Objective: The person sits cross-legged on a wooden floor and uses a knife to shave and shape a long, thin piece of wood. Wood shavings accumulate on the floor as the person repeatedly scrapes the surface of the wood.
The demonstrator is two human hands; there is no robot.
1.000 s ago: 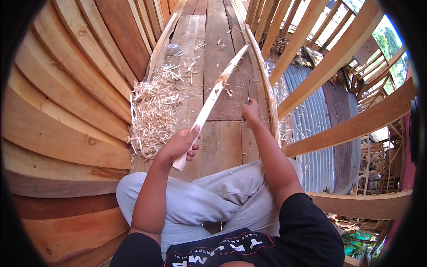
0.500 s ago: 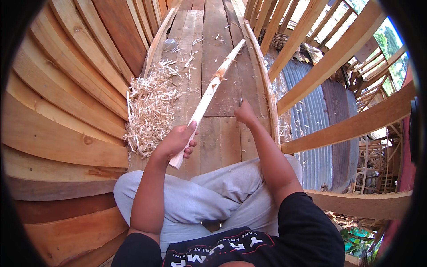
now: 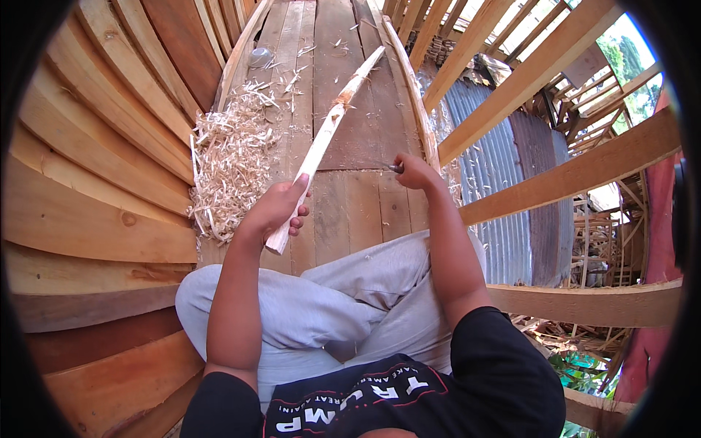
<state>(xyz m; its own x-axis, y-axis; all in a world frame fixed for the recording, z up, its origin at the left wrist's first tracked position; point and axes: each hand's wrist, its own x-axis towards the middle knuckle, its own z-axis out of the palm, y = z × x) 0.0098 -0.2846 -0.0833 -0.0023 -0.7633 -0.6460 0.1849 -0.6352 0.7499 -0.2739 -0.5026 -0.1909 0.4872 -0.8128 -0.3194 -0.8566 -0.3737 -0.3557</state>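
Note:
My left hand (image 3: pixel 281 209) is wrapped round the near end of a long, pale stick of whittled wood (image 3: pixel 320 148). The stick slants away to the right and tapers toward its far end, with a rough brownish knot partway along. To the right of the stick, my right hand (image 3: pixel 416 172) is closed round the dark handle of a knife (image 3: pixel 395 168). Its thin blade points left, apart from the wood. Most of the handle is hidden in my fist.
Curly wood shavings (image 3: pixel 234 157) lie heaped on the plank floor (image 3: pixel 358 212) at the left. Farther off stands a small clear cup (image 3: pixel 260 58). Curved wooden ribs (image 3: pixel 109 219) rise on both sides; corrugated metal sheets (image 3: pixel 504 182) lie beyond the right ones. My crossed legs (image 3: pixel 328 299) are close in front.
My right hand has drawn to the right and nearer, and the knife's blade has swung round to point left. The stick stays in my left hand. The whole view has shifted slightly.

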